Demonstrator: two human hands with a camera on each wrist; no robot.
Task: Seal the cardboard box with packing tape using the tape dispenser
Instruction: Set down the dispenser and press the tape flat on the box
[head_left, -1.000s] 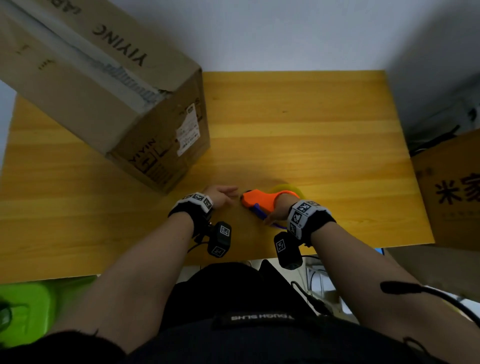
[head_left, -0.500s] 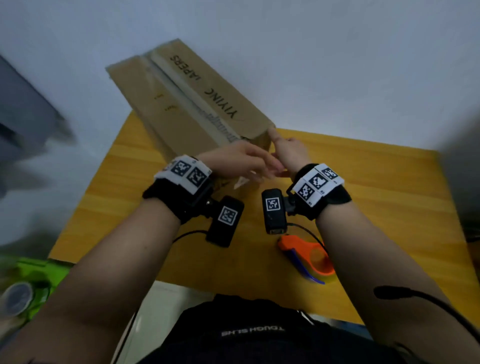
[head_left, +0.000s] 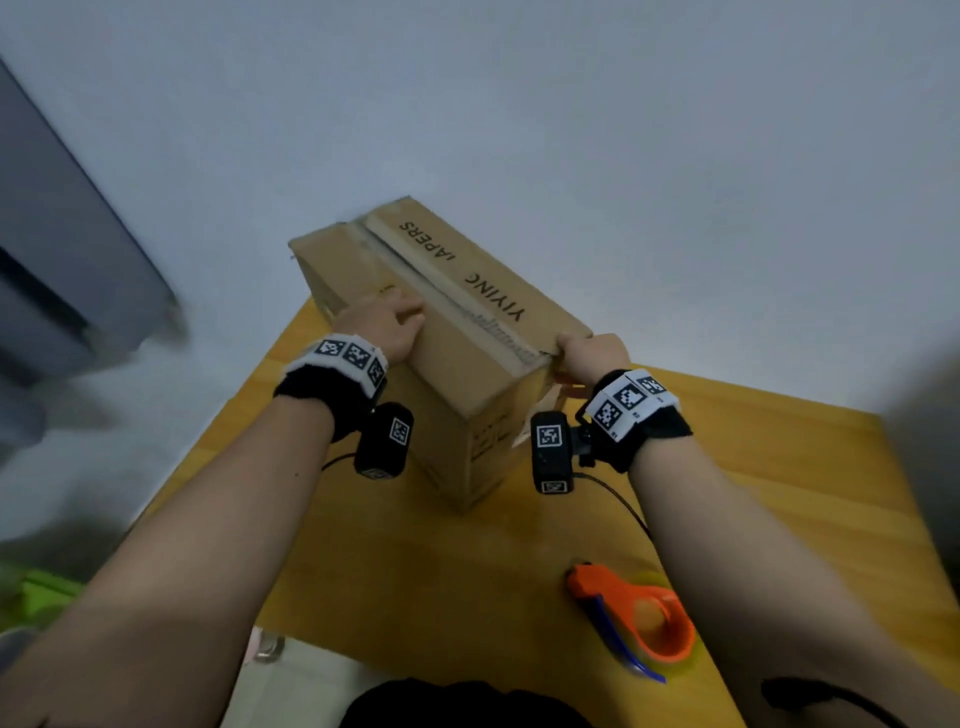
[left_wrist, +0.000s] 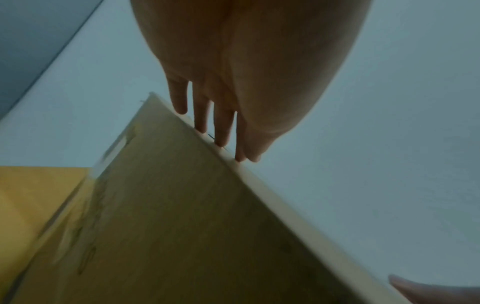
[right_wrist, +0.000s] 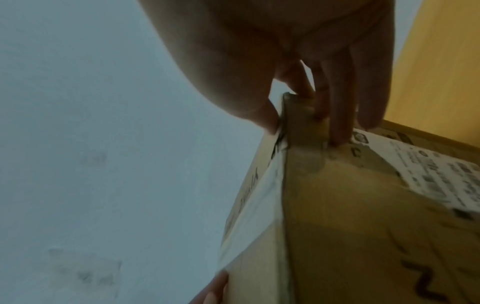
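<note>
The brown cardboard box (head_left: 457, 384) stands on the wooden table (head_left: 779, 493), its top flaps down along a ragged middle seam. My left hand (head_left: 397, 319) lies flat on the left top flap; in the left wrist view its straight fingers (left_wrist: 221, 127) reach over the top edge of the box (left_wrist: 168, 216). My right hand (head_left: 589, 353) pinches the near right top corner, thumb on top and fingers (right_wrist: 337, 115) on the labelled end face of the box (right_wrist: 350, 205). The orange tape dispenser (head_left: 634, 618) lies untouched on the table near my right forearm.
A pale wall stands right behind the box. A grey blurred object (head_left: 62, 270) is off the table to the left, and something green (head_left: 41, 597) sits low at the left. The table's front edge (head_left: 322, 644) is close to my body.
My right hand let go of the dispenser on the table and both hands rose to the box. Since half a second ago the left hand slid left along the top.
</note>
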